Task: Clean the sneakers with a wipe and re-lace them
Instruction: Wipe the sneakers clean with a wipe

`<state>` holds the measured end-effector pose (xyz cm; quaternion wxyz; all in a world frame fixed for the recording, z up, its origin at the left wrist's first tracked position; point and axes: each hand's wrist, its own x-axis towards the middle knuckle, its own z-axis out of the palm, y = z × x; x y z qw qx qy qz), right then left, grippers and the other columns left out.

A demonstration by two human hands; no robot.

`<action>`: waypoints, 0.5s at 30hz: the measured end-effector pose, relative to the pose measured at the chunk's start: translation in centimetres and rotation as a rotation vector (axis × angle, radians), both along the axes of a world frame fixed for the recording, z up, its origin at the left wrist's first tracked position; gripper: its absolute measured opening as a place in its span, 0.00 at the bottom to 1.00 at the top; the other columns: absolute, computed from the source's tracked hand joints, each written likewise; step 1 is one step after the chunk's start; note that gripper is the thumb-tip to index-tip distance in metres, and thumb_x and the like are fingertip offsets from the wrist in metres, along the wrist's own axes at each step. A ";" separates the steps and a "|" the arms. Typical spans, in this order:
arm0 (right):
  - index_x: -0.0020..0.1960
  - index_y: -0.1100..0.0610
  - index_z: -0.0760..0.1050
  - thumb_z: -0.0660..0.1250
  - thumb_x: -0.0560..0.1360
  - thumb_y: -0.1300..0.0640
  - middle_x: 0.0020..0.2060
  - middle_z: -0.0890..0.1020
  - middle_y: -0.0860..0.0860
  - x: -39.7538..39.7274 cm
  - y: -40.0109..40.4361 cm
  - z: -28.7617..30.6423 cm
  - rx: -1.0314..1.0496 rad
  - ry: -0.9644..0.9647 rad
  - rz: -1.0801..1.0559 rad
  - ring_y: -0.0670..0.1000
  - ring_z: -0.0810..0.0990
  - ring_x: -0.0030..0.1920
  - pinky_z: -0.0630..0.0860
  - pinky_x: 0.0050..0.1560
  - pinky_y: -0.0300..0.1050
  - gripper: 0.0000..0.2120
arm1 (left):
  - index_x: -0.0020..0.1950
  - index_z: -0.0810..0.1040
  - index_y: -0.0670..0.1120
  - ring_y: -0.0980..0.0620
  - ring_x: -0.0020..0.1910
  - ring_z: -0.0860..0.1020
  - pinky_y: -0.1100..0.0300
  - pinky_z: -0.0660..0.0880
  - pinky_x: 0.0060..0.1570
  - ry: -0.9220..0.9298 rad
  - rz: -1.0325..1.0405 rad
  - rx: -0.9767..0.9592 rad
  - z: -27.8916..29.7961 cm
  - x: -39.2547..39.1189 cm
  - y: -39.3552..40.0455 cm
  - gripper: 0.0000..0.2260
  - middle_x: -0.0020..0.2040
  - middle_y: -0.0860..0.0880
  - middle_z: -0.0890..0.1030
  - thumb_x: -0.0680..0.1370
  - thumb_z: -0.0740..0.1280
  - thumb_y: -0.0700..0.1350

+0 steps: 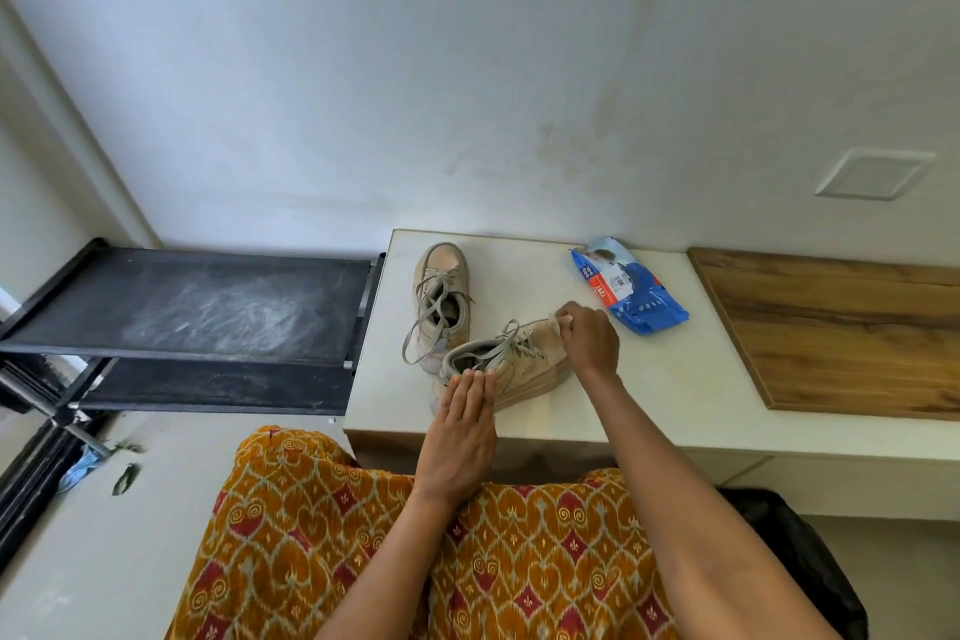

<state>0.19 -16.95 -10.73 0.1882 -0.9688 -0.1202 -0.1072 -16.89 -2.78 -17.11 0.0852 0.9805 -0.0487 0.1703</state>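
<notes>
Two beige sneakers lie on a white table [649,400]. The far sneaker [441,296] points away, its grey laces loose. The near sneaker [511,366] lies crosswise with its toe to the right. My left hand [462,431] rests with straight fingers against its heel side, steadying it. My right hand [587,338] grips a white wipe [558,325] and presses it on the toe of the near sneaker. Most of the wipe is hidden under the fingers.
A blue pack of wipes [628,291] lies at the back right of the sneakers. A wooden panel [841,327] covers the table's right part. A black shoe rack [197,307] stands left of the table. My patterned orange clothing [322,546] fills the foreground.
</notes>
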 end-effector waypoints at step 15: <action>0.53 0.52 0.82 0.66 0.76 0.53 0.45 0.80 0.53 -1.4 -0.5 -0.4 -0.123 0.073 0.231 0.51 0.77 0.45 0.67 0.37 0.39 0.09 | 0.75 0.41 0.36 0.42 0.71 0.58 0.49 0.42 0.73 -0.004 0.001 0.009 0.2 -0.1 0.0 0.25 0.71 0.38 0.67 0.81 0.42 0.45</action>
